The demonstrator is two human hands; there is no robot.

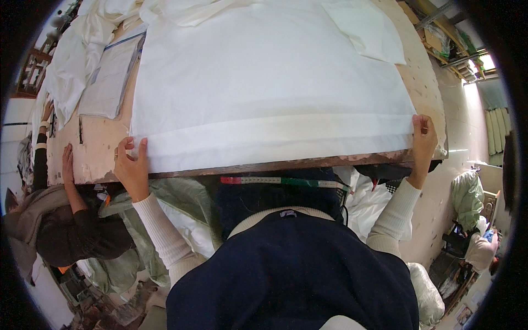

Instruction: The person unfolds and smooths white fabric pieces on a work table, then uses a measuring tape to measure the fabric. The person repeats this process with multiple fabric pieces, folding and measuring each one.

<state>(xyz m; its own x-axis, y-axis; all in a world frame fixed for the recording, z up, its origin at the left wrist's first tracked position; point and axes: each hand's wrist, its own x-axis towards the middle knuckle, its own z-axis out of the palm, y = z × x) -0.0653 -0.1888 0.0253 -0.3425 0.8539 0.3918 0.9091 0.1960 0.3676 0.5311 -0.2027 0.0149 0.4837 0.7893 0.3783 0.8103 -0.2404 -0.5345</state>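
A wide white cloth (pixel 268 78) lies spread over the wooden table (pixel 99 144), with a folded band (pixel 280 134) along its near edge. At the cloth's near left edge is my left hand (pixel 133 165). Its thumb and fingers are apart, and the thumb touches the fabric. My right hand (pixel 424 134) pinches the cloth's right edge at the end of the band, its fingertips drawn together. Both forearms reach over the table's front edge.
A co-worker's hand (pixel 68 163) rests on the table at left, with another arm (pixel 41 152) beyond it. A plastic-covered packet (pixel 109 78) and crumpled white fabric (pixel 74 62) lie there too. A measuring tape (pixel 301 182) crosses below the table edge (pixel 268 166).
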